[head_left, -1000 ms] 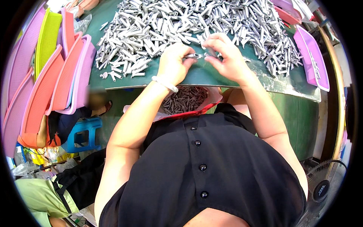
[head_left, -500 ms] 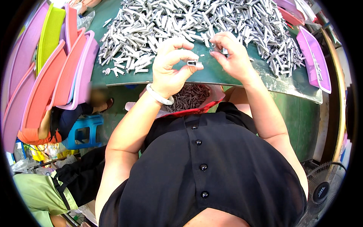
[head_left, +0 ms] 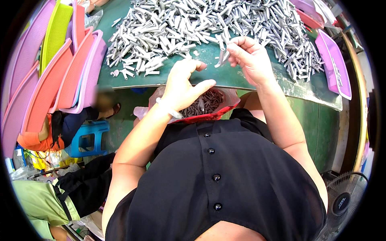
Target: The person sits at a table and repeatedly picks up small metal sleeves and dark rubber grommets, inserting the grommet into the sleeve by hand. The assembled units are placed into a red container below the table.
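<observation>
L hand [head_left: 179, 86], approx 12 o'clock of the view: thumb & index spread well apart, a wide gap between the tips; it's over the near edge of the table [head_left: 228, 77] & the L side of the bag. R hand [head_left: 254, 62], 1 o'clock: fingers curled in w/ thumb, close together; a grey piece [head_left: 220, 59] is right at the tips, on their 9 o'clock side. Can't tell if it's clamped or just touched.

Wrist next: pale bracelet [head_left: 169, 108] on L.

Just below L thumb, nr centre: red-edged bag [head_left: 221, 115] at the person's lap, w/ lots of small dark pieces [head_left: 214, 100] in it, plus one blurred lighter bit [head_left: 201, 103].

Beyond the hands, 11 to 1 o'clock: big pile of grey tube-like pieces [head_left: 193, 24] on the green tabletop, a few strays nr its 11 o'clock edge.

Further out: 2 o'clock, purple basket [head_left: 326, 50] w/ a few grey pcs inside. 10 o'clock, plastic trays [head_left: 60, 84], purple, salmon & 1 lime, packed side by side. 9 o'clock, blue stool [head_left: 94, 134] nr a person in orange [head_left: 30, 140]. 8 o'clock, another person in light green [head_left: 36, 201]. 4 o'clock, fan [head_left: 343, 201].
</observation>
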`<control>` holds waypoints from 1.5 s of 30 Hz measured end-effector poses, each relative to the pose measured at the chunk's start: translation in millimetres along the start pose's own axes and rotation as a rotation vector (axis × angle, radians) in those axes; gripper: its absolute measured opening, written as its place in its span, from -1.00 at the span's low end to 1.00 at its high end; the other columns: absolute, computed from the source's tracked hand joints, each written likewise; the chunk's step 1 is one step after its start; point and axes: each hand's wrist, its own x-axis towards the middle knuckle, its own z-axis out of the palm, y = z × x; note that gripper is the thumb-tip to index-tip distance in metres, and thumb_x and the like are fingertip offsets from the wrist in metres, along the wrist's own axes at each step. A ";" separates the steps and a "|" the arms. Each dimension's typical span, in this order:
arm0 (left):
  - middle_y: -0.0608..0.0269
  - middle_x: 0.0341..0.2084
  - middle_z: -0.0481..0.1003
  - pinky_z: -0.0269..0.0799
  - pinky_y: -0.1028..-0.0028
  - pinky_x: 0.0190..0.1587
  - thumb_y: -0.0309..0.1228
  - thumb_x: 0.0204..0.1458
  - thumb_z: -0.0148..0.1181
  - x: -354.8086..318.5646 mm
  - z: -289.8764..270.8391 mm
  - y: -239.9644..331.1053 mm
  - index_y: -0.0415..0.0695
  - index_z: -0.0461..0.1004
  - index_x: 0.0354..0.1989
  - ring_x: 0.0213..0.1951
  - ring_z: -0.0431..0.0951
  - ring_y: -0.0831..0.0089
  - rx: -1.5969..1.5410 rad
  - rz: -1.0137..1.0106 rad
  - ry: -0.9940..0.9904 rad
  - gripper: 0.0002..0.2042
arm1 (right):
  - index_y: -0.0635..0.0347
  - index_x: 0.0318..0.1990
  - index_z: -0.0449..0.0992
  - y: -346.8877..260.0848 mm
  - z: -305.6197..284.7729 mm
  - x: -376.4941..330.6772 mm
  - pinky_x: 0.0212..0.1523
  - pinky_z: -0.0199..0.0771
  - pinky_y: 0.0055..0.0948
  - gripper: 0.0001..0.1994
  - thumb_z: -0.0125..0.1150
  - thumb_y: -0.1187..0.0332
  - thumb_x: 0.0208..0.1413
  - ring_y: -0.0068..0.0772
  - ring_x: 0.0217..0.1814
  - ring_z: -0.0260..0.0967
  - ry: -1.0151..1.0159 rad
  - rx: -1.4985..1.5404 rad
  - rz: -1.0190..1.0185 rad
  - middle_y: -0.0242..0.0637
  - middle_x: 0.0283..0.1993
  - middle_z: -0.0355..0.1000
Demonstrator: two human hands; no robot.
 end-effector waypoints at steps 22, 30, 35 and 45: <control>0.35 -0.55 0.44 0.31 0.55 -0.36 -0.55 -0.17 0.35 16.0 15.4 5.9 -0.16 0.55 -0.32 -0.48 0.40 0.53 -0.363 0.137 0.261 -0.80 | 0.08 -0.17 0.53 33.9 -15.3 31.0 -0.22 0.41 -0.30 -0.77 0.24 0.32 -0.01 -0.23 -0.22 0.40 0.117 -1.299 -0.684 -0.26 -0.32 0.44; 0.33 -0.50 0.44 0.34 0.56 -0.35 -0.57 -0.15 0.35 10.9 11.5 -0.3 -0.17 0.53 -0.29 -0.45 0.41 0.53 -0.413 0.107 0.291 -0.78 | 0.02 -0.04 0.48 27.1 -6.5 30.2 -0.06 0.30 -0.22 -0.65 0.26 0.33 -0.05 -0.21 -0.05 0.32 0.015 -1.627 -0.442 -0.29 -0.18 0.41; 0.32 -0.49 0.47 0.31 0.61 -0.36 -0.57 -0.11 0.33 7.9 3.5 -0.2 -0.24 0.52 -0.32 -0.46 0.40 0.60 -0.297 0.164 0.210 -0.83 | 0.09 -0.13 0.49 26.2 -5.3 35.3 -0.08 0.32 -0.22 -0.71 0.26 0.33 -0.06 -0.14 -0.12 0.36 0.002 -1.618 -0.413 -0.25 -0.24 0.43; 0.30 -0.72 0.36 0.31 0.42 -0.53 -0.39 -0.18 0.36 -2.8 -14.2 2.4 -0.11 0.54 -0.33 -0.68 0.36 0.43 0.159 -0.153 -0.340 -0.79 | 0.27 -0.29 0.53 17.0 -8.4 29.4 -0.29 0.38 -0.61 -0.88 0.24 0.44 0.03 -0.62 -0.41 0.38 0.157 -1.010 -0.280 -0.34 -0.44 0.50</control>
